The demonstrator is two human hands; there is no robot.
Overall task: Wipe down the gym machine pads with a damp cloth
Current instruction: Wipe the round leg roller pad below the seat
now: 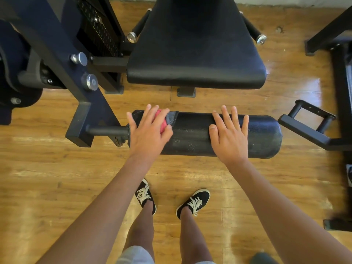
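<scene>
A black cylindrical roller pad [192, 134] lies crosswise in front of me, mounted on a metal bar at its left end. My left hand [147, 130] presses a pink cloth [162, 121] flat against the pad's left end, fingers spread; most of the cloth is hidden under the palm. A strip of grey tape [173, 119] wraps the pad just right of the cloth. My right hand [229, 134] rests flat on the right half of the pad with straight fingers. Beyond the roller is the black seat pad [196, 50].
The machine's dark frame [62, 60] with knobs and a weight stack rises at the left. Two handles flank the seat. A black metal footplate bracket [312, 121] and another frame stand at the right. My feet in black shoes [194, 202] are on the wooden floor.
</scene>
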